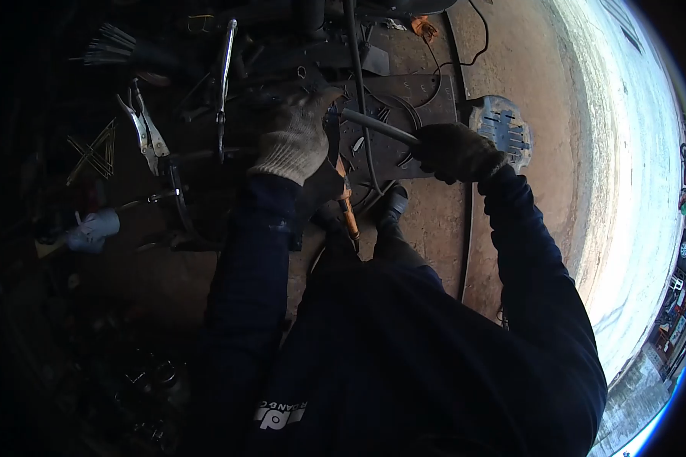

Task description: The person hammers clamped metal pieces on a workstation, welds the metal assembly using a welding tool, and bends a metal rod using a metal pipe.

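Observation:
My right hand (pixel 457 152), in a dark, dirty work glove, is closed around one end of a grey round bar (pixel 381 126). The bar slants up and left, its far end reaching a dark piece beside my left hand; whether it has a head there is lost in shadow. My left hand (pixel 293 141), in a pale knitted glove, lies over the dark work at the bench edge with its fingers curled. What those fingers grip is hidden. Just below hangs a tool with an orange-brown handle (pixel 348 209), above my feet.
Locking pliers (pixel 142 129) and a long shiny clamp (pixel 225 87) lie at left, near thin brass-coloured rods (pixel 93 154) and a bundle of grey rods (pixel 110 47). A dark metal plate (pixel 419 99) carries cables. A slotted stool seat (pixel 503 131) stands right.

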The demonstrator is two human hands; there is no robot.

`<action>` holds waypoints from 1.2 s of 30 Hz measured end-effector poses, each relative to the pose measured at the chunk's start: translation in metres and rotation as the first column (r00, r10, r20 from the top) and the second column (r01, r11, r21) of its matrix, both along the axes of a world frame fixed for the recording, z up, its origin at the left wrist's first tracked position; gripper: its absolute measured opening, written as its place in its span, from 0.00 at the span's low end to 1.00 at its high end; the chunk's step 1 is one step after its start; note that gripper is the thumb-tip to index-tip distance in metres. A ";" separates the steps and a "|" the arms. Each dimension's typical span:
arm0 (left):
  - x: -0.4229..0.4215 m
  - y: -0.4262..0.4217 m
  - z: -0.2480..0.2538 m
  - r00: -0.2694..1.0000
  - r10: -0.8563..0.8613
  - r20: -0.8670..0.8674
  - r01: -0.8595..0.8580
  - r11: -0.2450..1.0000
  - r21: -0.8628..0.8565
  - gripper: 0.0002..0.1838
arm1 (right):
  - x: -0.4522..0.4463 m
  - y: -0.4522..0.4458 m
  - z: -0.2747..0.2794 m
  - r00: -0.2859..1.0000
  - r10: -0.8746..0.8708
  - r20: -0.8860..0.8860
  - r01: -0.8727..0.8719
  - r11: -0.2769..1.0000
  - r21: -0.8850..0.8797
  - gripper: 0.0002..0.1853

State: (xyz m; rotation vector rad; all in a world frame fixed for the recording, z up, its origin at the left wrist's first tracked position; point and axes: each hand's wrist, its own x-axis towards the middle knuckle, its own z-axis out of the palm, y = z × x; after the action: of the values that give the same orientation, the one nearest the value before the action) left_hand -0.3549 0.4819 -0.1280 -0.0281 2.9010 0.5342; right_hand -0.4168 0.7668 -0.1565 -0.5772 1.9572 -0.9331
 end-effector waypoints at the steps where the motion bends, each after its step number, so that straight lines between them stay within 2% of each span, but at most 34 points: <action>1: 0.002 -0.005 0.006 0.997 -0.042 -0.064 0.041 0.999 -0.014 0.29 | 0.004 -0.001 0.002 0.983 -0.106 0.153 0.105 0.994 0.014 0.14; 2: 0.001 -0.011 0.010 0.997 -0.057 -0.060 0.056 0.998 -0.022 0.29 | 0.009 0.000 0.003 0.930 -0.209 0.301 0.206 0.978 0.044 0.16; 4: -0.003 -0.022 0.018 0.961 -0.175 0.214 0.243 0.904 -0.351 0.35 | 0.018 0.003 -0.001 0.913 -0.249 0.323 0.253 0.967 0.030 0.17; 5: -0.003 -0.021 0.020 0.943 -0.209 0.258 0.299 0.872 -0.387 0.34 | 0.021 0.002 -0.002 0.900 -0.274 0.340 0.284 0.959 0.022 0.19; 6: -0.003 -0.022 0.021 0.944 -0.209 0.254 0.298 0.869 -0.395 0.34 | 0.024 0.002 -0.004 0.901 -0.274 0.336 0.286 0.958 0.014 0.19; 8: -0.004 -0.025 0.016 0.922 -0.336 0.192 0.387 0.804 -0.451 0.34 | 0.032 0.002 -0.008 0.873 -0.317 0.372 0.320 0.946 0.054 0.22; 9: -0.002 -0.030 0.014 0.905 -0.419 0.076 0.408 0.802 -0.437 0.33 | 0.037 -0.001 -0.005 0.871 -0.324 0.369 0.329 0.943 0.051 0.22; 10: -0.004 -0.033 0.009 0.901 -0.427 0.074 0.414 0.798 -0.437 0.33 | 0.045 -0.005 -0.002 0.858 -0.356 0.372 0.370 0.928 0.034 0.21; 16: -0.009 -0.037 0.010 0.860 -0.498 0.115 0.503 0.787 -0.357 0.29 | 0.088 -0.022 0.008 0.782 -0.490 0.385 0.523 0.852 0.021 0.22; 18: -0.011 -0.035 0.012 0.853 -0.458 0.249 0.521 0.763 -0.383 0.24 | 0.102 -0.029 0.011 0.763 -0.521 0.383 0.547 0.836 0.049 0.22; 22: -0.012 -0.037 0.013 0.824 -0.491 0.282 0.563 0.765 -0.312 0.23 | 0.137 -0.044 0.006 0.702 -0.595 0.393 0.636 0.771 0.030 0.22; 23: -0.011 -0.037 0.012 0.836 -0.491 0.246 0.548 0.773 -0.318 0.21 | 0.144 -0.048 0.006 0.688 -0.602 0.406 0.657 0.754 0.005 0.23; 25: -0.009 -0.037 0.013 0.842 -0.499 0.206 0.539 0.778 -0.322 0.19 | 0.157 -0.057 0.013 0.659 -0.629 0.413 0.677 0.735 0.040 0.24; 30: -0.013 -0.034 0.019 0.821 -0.475 0.316 0.566 0.750 -0.341 0.15 | 0.188 -0.081 0.019 0.606 -0.666 0.434 0.708 0.701 0.085 0.24; 32: -0.013 -0.035 0.019 0.811 -0.496 0.312 0.583 0.737 -0.343 0.15 | 0.196 -0.093 0.028 0.628 -0.680 0.378 0.695 0.709 0.121 0.24; 36: -0.012 -0.039 0.012 0.809 -0.530 0.254 0.587 0.742 -0.323 0.15 | 0.200 -0.090 0.021 0.629 -0.675 0.385 0.710 0.701 0.069 0.24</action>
State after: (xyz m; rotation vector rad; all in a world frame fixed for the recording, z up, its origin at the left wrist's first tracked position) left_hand -0.3671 0.4427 -0.1165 0.7028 2.6163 -0.1511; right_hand -0.2166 0.6771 -0.1354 0.3724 1.7695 -1.4865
